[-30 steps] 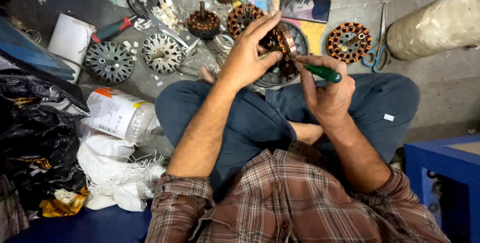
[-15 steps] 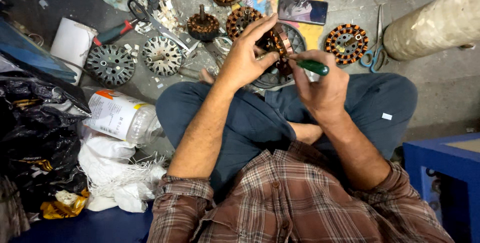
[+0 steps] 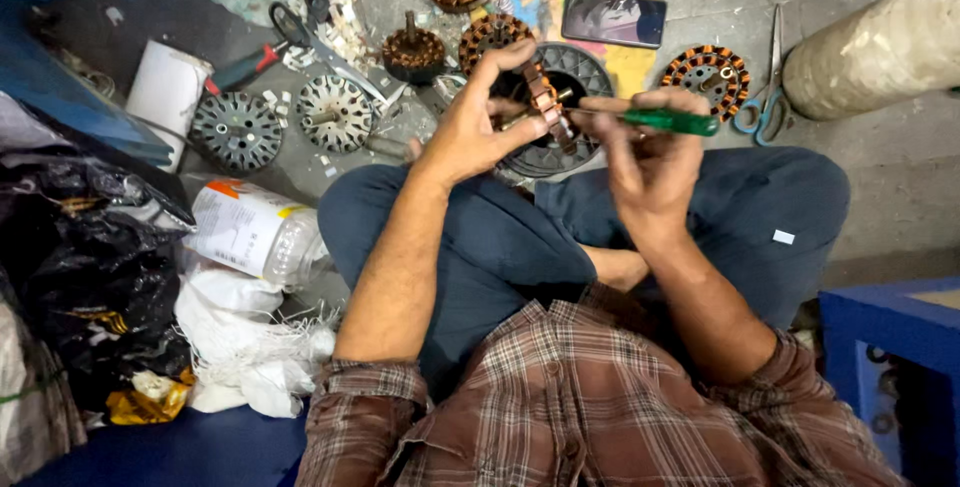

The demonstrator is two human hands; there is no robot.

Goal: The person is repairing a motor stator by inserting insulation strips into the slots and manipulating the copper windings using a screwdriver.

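Head view: left hand (image 3: 470, 132) grips the motor stator (image 3: 555, 112); right hand (image 3: 645, 152) clamps a green-handled screwdriver (image 3: 665, 121).

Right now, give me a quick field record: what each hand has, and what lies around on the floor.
left hand: grips the motor stator at its copper windings
right hand: holds a green-handled screwdriver, tip at the stator
floor ahead: wound stators, bare cores, phone
tools: blue-handled scissors, black scissors
left side: plastic bottle, white roll
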